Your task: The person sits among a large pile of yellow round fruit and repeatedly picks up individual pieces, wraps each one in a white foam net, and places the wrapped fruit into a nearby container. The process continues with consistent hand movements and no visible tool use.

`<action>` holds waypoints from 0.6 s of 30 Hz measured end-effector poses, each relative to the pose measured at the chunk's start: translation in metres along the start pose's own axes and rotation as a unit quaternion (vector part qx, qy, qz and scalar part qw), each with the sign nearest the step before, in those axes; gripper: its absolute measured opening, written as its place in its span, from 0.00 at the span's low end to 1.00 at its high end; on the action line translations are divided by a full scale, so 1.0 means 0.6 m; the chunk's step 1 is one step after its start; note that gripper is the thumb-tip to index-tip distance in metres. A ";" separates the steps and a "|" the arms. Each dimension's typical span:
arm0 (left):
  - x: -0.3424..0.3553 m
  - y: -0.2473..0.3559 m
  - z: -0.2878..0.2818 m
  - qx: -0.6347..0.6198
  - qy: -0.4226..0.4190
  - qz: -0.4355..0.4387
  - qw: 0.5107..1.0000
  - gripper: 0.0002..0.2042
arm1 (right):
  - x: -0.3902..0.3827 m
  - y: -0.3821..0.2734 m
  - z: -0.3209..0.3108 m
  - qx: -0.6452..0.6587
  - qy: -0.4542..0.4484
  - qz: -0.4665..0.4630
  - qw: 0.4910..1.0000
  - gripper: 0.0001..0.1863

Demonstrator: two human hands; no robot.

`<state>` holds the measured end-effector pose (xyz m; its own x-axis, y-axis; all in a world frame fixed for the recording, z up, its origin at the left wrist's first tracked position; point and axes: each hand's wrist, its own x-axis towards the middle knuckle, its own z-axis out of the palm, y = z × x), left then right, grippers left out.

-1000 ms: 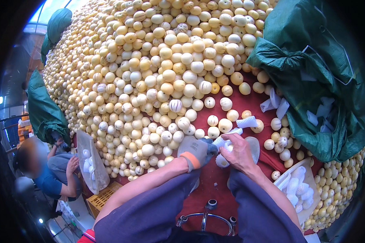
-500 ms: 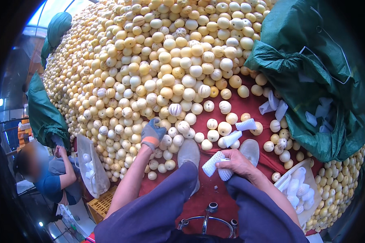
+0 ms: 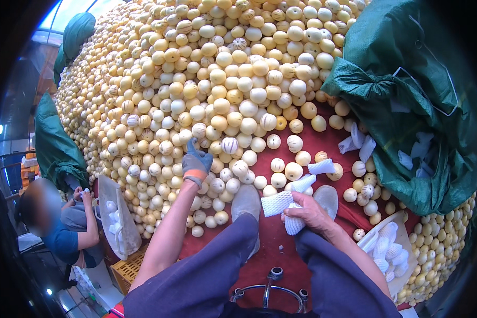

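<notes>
— What lies on the red cloth floor (image 3: 265, 249)?
— Round pale-yellow fruits (image 3: 220, 106), heaped near a green woven sack (image 3: 392, 127). The grey-gloved left hand (image 3: 196, 160) is at them, grip unclear; the bare right hand (image 3: 311, 214) pinches white foam-net sleeves (image 3: 276, 203).

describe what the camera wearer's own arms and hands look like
The left hand wears a blue-grey work glove with an orange cuff. The right hand has no glove. Both forearms show without sleeves; a bit of red cloth at the lower left may be a sleeve.
</notes>
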<state>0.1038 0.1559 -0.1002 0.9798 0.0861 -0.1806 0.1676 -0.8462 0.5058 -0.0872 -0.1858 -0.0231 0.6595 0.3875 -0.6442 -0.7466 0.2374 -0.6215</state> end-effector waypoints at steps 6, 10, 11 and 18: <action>0.050 -0.004 0.008 0.066 -0.084 -0.037 0.994 0.43 | -0.001 0.010 -0.007 0.058 0.009 0.002 0.998 0.18; 0.068 -0.039 -0.005 0.030 -0.081 0.003 0.996 0.42 | 0.007 0.010 -0.001 0.075 0.000 -0.006 0.997 0.22; 0.070 -0.021 -0.001 0.023 -0.092 0.021 0.995 0.41 | 0.003 0.007 -0.005 0.087 0.001 -0.010 0.996 0.24; 0.080 -0.005 -0.031 -0.086 -0.193 -0.056 0.976 0.36 | 0.002 -0.007 0.004 0.120 -0.047 -0.038 0.991 0.32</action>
<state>0.1526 0.1720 -0.0948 0.8453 -0.0597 -0.5310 0.3198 -0.7395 0.5923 -0.0835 -0.1845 -0.0202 0.7124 0.4382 -0.5481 -0.7014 0.4698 -0.5360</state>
